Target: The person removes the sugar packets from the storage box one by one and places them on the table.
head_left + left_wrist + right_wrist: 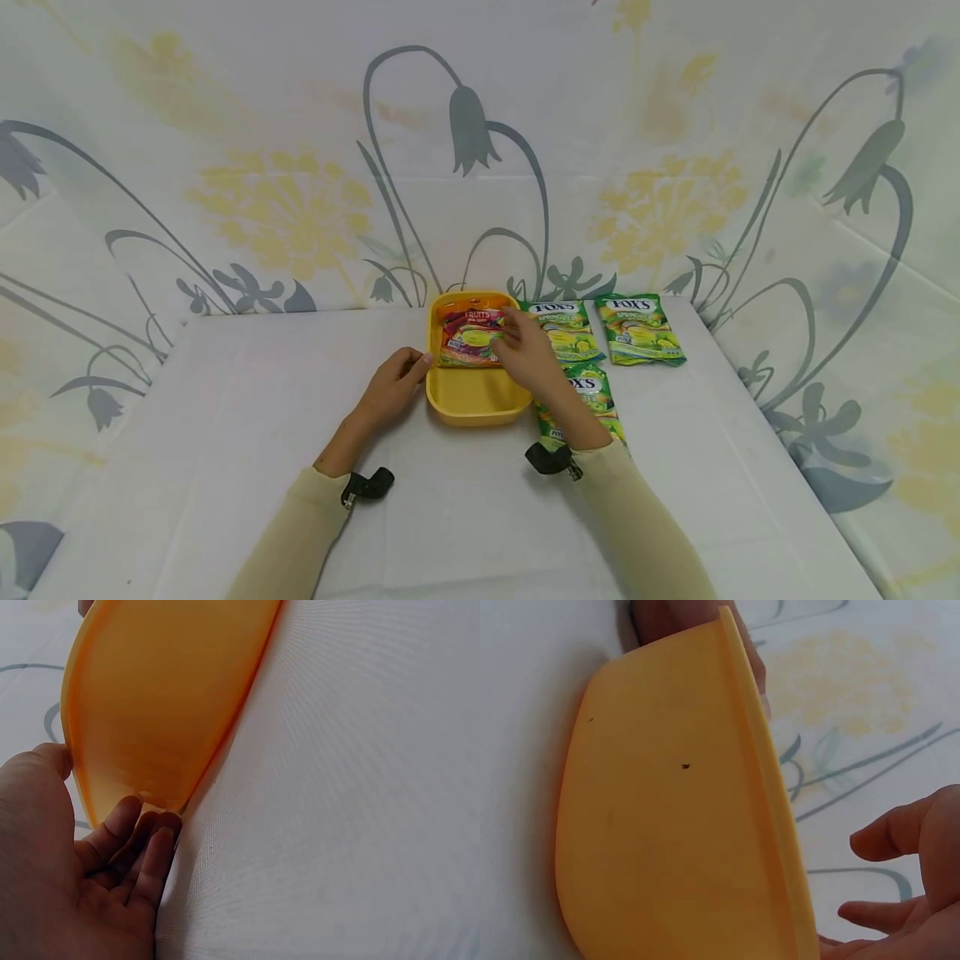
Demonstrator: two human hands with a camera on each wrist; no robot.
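A yellow plastic container (471, 400) stands on the white table in front of me. Inside its far half lies a red candy bag (468, 357) with "FRUITS" printed on it. My left hand (392, 385) holds the container's left side; in the left wrist view its thumb is at the rim and its bent fingers are against the outer wall. Over the container's right rim reaches my right hand (528, 354), close to the red bag's right end. In the right wrist view, its thumb and fingers are apart with nothing between them.
Three green Fox's candy bags lie right of the container: one behind my right hand (573, 333), a nearer one (596, 396) partly hidden by my right forearm, and one farther right (641, 329). A flower-print cloth (465, 208) hangs behind the table.
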